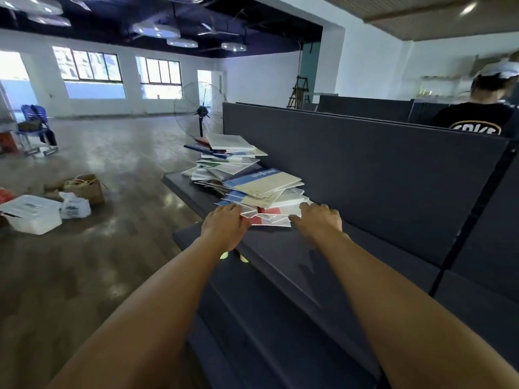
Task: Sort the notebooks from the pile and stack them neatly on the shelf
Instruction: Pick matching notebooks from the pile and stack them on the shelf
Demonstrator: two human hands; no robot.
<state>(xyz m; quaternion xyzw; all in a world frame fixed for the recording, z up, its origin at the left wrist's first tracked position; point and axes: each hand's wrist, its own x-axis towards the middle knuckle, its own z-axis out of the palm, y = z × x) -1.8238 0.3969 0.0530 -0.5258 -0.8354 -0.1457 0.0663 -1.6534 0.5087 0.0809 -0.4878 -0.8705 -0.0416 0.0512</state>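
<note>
A loose, messy pile of notebooks (261, 183) with white, blue, beige and red covers lies along a dark grey shelf (295, 256), and a second heap (230, 148) sits further back. My left hand (224, 224) grips the near left corner of the lowest notebooks, fingers curled over their edge. At the near right corner, my right hand (318, 220) holds the same stack, its thumb by the front edge and its fingers curled at the side. The fingertips of both hands are hidden by the covers.
A tall dark partition (365, 169) backs the shelf, and a lower step (266, 332) runs below it. A person in a black shirt (477, 122) sits beyond the partition. A standing fan (200, 113), bags (81, 192) and a white box (31, 213) are on the floor to the left.
</note>
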